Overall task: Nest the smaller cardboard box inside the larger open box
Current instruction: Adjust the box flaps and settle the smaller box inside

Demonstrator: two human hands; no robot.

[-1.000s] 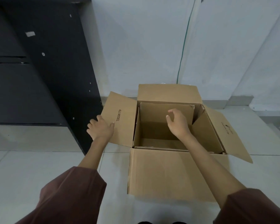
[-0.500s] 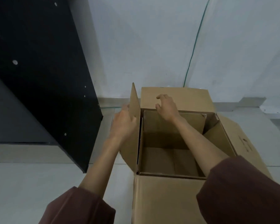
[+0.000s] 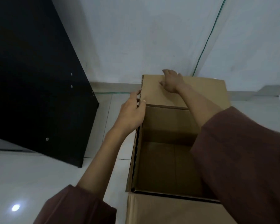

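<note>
The larger cardboard box (image 3: 171, 210) stands open on the floor, right of centre. Inside it sits the smaller cardboard box (image 3: 165, 167), also open and empty, with a thin dark gap between the two walls at the left and near sides. My left hand (image 3: 131, 113) pinches the larger box's left flap (image 3: 141, 88), which stands upright, edge-on to me. My right hand (image 3: 171, 81) reaches across the opening and lies on the far flap (image 3: 204, 91), fingers hooked over its far edge. My right sleeve hides the right side of both boxes.
A black cabinet panel (image 3: 39, 88) stands close on the left of the box. A pale wall (image 3: 152, 38) with a thin green cable (image 3: 207, 41) rises right behind it. Glossy white floor tiles (image 3: 31, 178) lie at the left and front.
I have leaned in over the box. My left hand lifted the left flap from lying flat to upright. My right hand moved from inside the opening up onto the far flap.
</note>
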